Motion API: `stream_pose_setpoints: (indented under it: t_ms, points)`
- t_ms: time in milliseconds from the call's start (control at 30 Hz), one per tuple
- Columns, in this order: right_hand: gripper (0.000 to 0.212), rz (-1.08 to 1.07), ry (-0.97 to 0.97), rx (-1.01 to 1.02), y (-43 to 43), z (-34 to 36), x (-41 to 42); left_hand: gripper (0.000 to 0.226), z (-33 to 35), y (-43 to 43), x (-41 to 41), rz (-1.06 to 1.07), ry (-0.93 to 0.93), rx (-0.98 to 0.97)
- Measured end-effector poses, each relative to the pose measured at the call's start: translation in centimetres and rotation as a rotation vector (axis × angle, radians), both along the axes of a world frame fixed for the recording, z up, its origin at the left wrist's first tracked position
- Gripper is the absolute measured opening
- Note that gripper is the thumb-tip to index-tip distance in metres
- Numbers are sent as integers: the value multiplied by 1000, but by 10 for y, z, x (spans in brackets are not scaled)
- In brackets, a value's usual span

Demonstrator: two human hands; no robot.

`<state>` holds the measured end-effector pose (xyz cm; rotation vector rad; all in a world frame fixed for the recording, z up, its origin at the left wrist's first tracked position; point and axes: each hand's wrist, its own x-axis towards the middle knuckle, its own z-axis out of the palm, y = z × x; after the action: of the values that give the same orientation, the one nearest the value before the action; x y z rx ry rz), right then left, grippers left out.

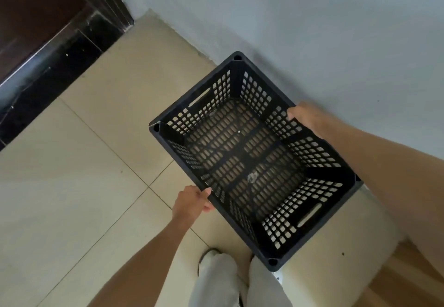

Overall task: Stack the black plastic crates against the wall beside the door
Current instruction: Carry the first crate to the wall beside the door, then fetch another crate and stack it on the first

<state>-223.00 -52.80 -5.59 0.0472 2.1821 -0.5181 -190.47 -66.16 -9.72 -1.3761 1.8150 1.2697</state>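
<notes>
Risk: left hand (pixel 192 204), right hand (pixel 310 119) gripped opposite rims of black perforated plastic crate (pixel 249 153); uneven lowering could have skewed it off the wall (pixel 312 18).

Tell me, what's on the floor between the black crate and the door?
Between the crate and the door lie only bare cream floor tiles and a black stone strip, in the head view.

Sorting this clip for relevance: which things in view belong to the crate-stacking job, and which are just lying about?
Belongs to the job:
black crate, gripped at opposite rims by the left hand and right hand
wall
door

Just lying about:
pale scrap inside the crate
wooden surface at lower right
</notes>
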Motion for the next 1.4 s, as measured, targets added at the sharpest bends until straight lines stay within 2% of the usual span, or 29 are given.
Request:
stream_pose_setpoints:
  t_ms: [133,233,300,400,533,700,767,933,1033,1400]
  points:
    - [55,36,-16,-22,6,7,6,32,8,3,-7,-49,-85,-21]
    - [56,172,22,-12,3,26,17,29,35,8,-17,-438,-221,-67]
    - [61,274,31,23,-1,51,31,30,63,11,-24,-608,-200,-136]
    - [54,474,85,53,-7,98,60,25,112,10,-27,-676,-112,-243]
    - [47,639,171,70,-13,173,111,22,188,-1,-10,-682,-14,-377]
    - [45,806,269,36,-31,276,173,25,284,-17,45,-700,-27,-540]
    - [46,903,318,28,-38,312,199,28,318,-23,71,-628,-15,-562]
    - [41,1149,370,-28,-62,386,272,32,399,-25,137,-298,65,-520]
    - [41,1263,380,-98,-78,418,319,33,437,-13,179,-161,96,-568]
    - [38,1834,434,-208,-94,466,481,36,498,77,371,362,-83,-639]
